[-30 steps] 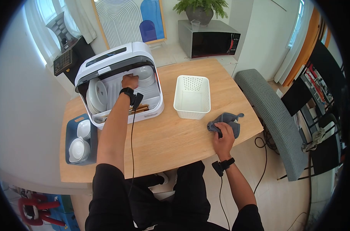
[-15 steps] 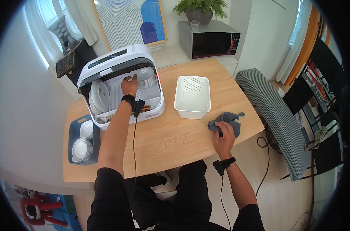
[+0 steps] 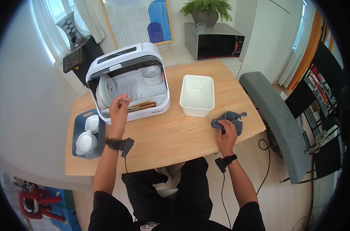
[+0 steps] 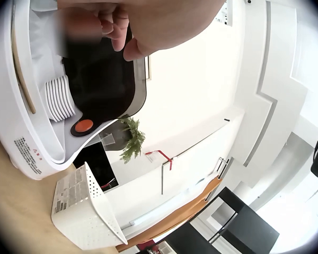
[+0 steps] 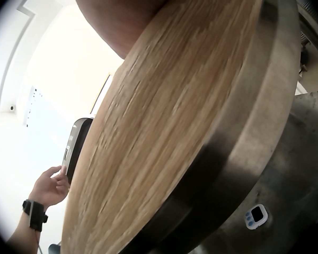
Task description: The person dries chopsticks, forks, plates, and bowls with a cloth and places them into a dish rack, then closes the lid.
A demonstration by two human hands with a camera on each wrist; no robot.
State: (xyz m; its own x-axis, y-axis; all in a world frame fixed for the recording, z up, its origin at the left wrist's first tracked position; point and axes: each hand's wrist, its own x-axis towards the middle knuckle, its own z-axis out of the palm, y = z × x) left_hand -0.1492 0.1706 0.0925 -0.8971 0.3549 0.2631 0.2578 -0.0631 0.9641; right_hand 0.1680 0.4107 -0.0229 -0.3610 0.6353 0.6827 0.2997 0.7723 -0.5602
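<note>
My left hand (image 3: 119, 111) is raised over the front edge of the white dish cabinet (image 3: 159, 109), fingers loosely bent, with nothing visible in them. In the left wrist view, that hand (image 4: 148, 26) is at the top, its fingertips in front of the dark lid. Inside the cabinet, white plates (image 3: 106, 91) stand at the left, stacked bowls (image 3: 152, 75) sit at the back right, and wooden utensils (image 3: 144, 105) lie in the front tray. My right hand (image 3: 226, 135) has its thumb and fingers around part of the grey cloth (image 3: 231, 116) at the table's right.
A white perforated basket (image 3: 197, 96) stands mid-table. The blue-grey bin (image 3: 101, 134) at the left holds white bowls (image 3: 86, 142). Behind the table are a microwave (image 3: 217, 44) and a potted plant (image 3: 205, 17). A checked bench (image 3: 275, 123) lies to the right.
My left hand has come out from beside the stacked bowls, back toward me and to the left, over the cabinet's front. My right hand stays at the cloth.
</note>
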